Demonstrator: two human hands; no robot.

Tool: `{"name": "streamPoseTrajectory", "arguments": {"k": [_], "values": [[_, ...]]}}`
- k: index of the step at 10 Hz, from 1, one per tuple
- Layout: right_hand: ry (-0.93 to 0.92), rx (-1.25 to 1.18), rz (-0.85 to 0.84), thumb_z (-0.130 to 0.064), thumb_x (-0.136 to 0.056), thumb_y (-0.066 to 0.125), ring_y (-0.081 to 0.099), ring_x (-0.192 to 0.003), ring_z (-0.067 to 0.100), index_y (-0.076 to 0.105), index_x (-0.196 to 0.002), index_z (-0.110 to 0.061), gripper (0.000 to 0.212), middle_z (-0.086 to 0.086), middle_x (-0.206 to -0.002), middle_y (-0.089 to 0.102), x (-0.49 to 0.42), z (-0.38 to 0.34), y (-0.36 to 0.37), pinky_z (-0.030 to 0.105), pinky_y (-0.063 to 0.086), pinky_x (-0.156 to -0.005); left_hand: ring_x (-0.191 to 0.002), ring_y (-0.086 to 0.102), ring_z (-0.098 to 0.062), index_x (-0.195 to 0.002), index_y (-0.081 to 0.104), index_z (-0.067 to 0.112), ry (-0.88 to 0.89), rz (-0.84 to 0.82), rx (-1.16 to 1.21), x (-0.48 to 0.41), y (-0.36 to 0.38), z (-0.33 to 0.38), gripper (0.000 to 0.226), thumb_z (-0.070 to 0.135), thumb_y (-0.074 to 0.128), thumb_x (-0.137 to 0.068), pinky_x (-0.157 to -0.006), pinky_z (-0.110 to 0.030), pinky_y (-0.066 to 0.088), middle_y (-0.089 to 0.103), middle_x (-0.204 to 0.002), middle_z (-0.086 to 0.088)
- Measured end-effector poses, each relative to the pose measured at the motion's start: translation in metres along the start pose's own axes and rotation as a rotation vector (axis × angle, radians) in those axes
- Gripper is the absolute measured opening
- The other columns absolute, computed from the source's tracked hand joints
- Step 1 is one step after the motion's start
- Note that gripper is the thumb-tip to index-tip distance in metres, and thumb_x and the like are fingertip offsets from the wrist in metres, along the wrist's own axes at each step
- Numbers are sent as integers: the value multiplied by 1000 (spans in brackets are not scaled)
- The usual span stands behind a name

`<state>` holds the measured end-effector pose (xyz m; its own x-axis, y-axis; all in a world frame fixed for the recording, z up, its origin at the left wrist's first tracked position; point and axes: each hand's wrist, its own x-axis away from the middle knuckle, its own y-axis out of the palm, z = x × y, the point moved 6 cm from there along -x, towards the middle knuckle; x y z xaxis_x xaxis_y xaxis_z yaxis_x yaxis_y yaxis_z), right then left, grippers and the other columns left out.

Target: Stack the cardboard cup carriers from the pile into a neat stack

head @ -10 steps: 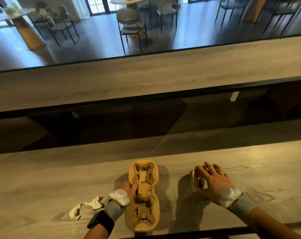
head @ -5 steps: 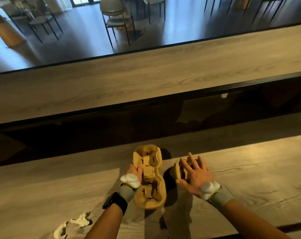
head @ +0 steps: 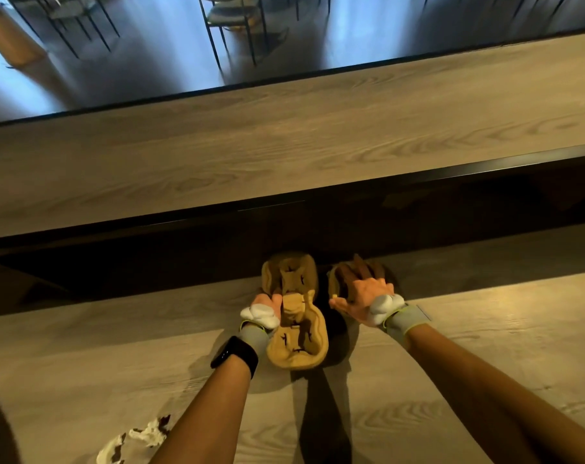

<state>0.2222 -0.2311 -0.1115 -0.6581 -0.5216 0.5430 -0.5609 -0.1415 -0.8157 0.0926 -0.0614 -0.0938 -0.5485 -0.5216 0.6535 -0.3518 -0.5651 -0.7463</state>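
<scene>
Left hand [head: 267, 304] grip clamps the long cup carrier [head: 298, 329]; right hand [head: 363, 294] spreads flat over another carrier [head: 336, 279] near the wood-grain tabletop [head: 485, 346] far edge; chairs [head: 232, 18] stand beyond.

left hand [head: 266, 304] | grey wristband, white pod, black watch [head: 235, 354] | right hand [head: 361, 298] | same band, pod

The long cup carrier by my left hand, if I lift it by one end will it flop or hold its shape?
The cup carrier looks like moulded pulp with deep cup wells, so it should stay fairly stiff. It is likely light for its size, since the left hand steadies it at one edge only. Its matte surface probably won't slip.
</scene>
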Motion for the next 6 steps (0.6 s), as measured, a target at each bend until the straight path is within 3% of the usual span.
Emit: {"name": "streamPoseTrajectory", "arguments": {"k": [1, 2, 3, 4, 5, 6], "values": [[-48, -34, -26, -73, -83, 39, 30, -141, 41, 21, -151, -29, 83, 9, -160, 17, -13, 1, 2, 55, 29, -111, -126, 46, -35, -139, 33, 6, 14, -12, -92, 2, 2, 2, 39, 14, 25, -101, -99, -38, 42, 40, -140, -20], [-71, -30, -28, -71, -85, 40, -2, -148, 39, 9, -153, -32, 84, 2, -163, -7, -17, 2, 2, 59, 22, -115, -127, 46, -34, -139, 33, 8, 28, -16, -141, 5, -1, 4, 39, 16, 25, -102, -100, -38, 41, 40, -139, -19], [-80, -25, 8, -70, -84, 42, -20, -146, 36, 5, -152, -36, 85, -3, -162, -13, -14, 2, -4, 59, 17, -117, -128, 44, -34, -140, 31, 8, 51, -30, -202, 13, -4, 8, 40, 19, 23, -102, -101, -38, 40, 38, -140, -19], [-102, -2, 6, -84, -76, 28, -22, -147, 31, 4, -151, -39, 91, -5, -162, -7, -16, 5, -6, 59, 8, -118, -130, 42, -35, -141, 29, 10, 60, -27, -153, 25, -9, 7, 42, 25, 23, -102, -104, -40, 36, 38, -143, -18], [-123, -27, 21, -90, -69, 13, -13, -149, 27, 5, -151, -39, 97, -7, -162, 0, -17, 2, -18, 56, 11, -119, -136, 36, -34, -144, 27, 8, 18, -16, 6, 30, -14, 1, 50, 35, 19, -102, -110, -37, 30, 33, -148, -18], [-194, -49, 46, -62, -93, 32, 4, -150, 25, 22, -152, -30, 67, -2, -162, 13, 0, -12, -40, 46, 12, -121, -131, 42, -36, -134, 42, 1, 5, 94, 142, 35, -24, -4, 57, 44, 24, -100, -105, -37, 34, 45, -140, -21]]}}
